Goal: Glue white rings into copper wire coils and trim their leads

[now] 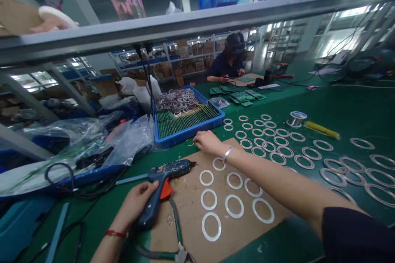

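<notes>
- Nearest, across the lower-left edge of the cardboard (185, 213): pliers (181, 252), lying with handles spread, one handle running up towards the orange trigger.
- At near left: left hand (137, 207), low, wrist banded in red, thumb against the handle of the glue gun (173, 169); finger wrap hidden, so closure on the handle impossible to tell. Nozzle directed rightwards over the cardboard's upper-left part.
- Right of the gun, in loose columns: white rings (203, 227), flat on the cardboard, the outermost near its right-hand edge.
- Over the upper cardboard: right forearm, reaching in from lower right, slanting across the rings and partly hiding some.
- Beyond the cardboard's far edge: right hand (210, 143), knuckles up, fingers bent towards a thin loop (189, 142) just off the fingertips' left; pinch or mere nearness impossible to tell.
- Just past the fingers: front rim of the blue tray (197, 130), with only a narrow green strip between rim and cardboard.
- To the right: copper-toned rings (321, 176), spread over the green tabletop (339, 109), with a wide stretch of surface behind them.
- Farther: solder spool (296, 119); then, seated across the bench, a co-worker (226, 61).
</notes>
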Tool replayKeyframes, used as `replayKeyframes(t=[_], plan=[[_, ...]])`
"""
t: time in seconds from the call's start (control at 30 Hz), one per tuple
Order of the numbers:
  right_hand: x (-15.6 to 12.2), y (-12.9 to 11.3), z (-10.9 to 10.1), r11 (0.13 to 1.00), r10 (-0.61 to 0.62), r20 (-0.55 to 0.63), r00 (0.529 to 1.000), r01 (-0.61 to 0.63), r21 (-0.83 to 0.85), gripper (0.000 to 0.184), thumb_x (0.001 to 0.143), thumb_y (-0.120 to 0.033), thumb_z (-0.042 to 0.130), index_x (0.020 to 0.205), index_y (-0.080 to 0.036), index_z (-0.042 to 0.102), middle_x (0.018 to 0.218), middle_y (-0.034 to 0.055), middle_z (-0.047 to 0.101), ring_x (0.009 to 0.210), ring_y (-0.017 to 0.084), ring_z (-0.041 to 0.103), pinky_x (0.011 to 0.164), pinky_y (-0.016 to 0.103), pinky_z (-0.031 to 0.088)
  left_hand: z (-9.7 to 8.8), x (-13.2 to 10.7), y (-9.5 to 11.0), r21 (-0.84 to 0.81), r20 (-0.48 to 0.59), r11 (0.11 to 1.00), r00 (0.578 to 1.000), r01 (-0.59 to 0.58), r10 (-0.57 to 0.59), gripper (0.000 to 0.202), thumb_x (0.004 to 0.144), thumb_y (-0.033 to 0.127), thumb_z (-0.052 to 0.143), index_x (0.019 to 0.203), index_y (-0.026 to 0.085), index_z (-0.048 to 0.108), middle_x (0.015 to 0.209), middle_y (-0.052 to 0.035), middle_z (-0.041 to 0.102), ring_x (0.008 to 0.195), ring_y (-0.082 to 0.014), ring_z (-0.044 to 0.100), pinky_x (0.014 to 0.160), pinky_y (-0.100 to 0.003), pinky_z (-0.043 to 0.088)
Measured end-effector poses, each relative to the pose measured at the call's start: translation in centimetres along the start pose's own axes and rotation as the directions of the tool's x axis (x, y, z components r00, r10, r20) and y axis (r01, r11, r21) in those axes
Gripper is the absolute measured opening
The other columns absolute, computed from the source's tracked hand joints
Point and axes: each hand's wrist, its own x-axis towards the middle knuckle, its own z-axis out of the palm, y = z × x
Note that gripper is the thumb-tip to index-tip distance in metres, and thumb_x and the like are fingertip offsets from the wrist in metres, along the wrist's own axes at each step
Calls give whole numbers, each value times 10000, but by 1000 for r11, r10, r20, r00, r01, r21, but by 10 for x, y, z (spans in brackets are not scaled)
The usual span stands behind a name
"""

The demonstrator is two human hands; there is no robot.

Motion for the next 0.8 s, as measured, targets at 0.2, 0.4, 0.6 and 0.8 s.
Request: replayKeyframes(t=[0.2, 0.4, 0.6, 0.8], plan=[[55, -9, 35, 994, 108, 128, 986, -109, 6, 141, 824, -131, 589, 924, -46, 640, 1015, 128, 621, 1025, 208, 564, 952, 407, 391, -6, -5, -9, 237, -138, 972, 990, 3, 31, 611, 743, 759, 419, 810, 171, 571, 661, -7, 577, 645, -170, 545, 584, -239, 357], [28, -23, 13, 911, 228, 55, 972, -233, 339, 164, 884, -172, 486, 878, -61, 606, 939, 133, 636, 921, 189, 594, 869, 346, 430, -25, -4, -27, 232, -426, 969, 886, -87, 182, 510, 781, 656, 446, 889, 183, 604, 760, -30, 648, 711, -185, 625, 645, -259, 455], [-73, -84, -27, 423, 284, 106, 953, -223, 878, 259, 899, -350, 451, 876, -102, 523, 795, 69, 617, 667, 86, 556, 607, 185, 405, 9, -72, 47, 479, -289, 613, 546, -629, 786, 228, 891, 376, 522, 998, 204, 626, 945, -12, 667, 815, -109, 648, 718, -161, 512], [-161, -141, -12, -268, 372, 226, 900, -129, 955, 347, 767, -412, 668, 826, -102, 524, 783, 36, 554, 718, 77, 499, 706, 201, 392, 63, -115, 84, 530, -69, 259, 264, -808, 962, 224, 931, 158, 425, 1070, 142, 600, 993, -53, 663, 931, -97, 640, 845, -155, 503]])
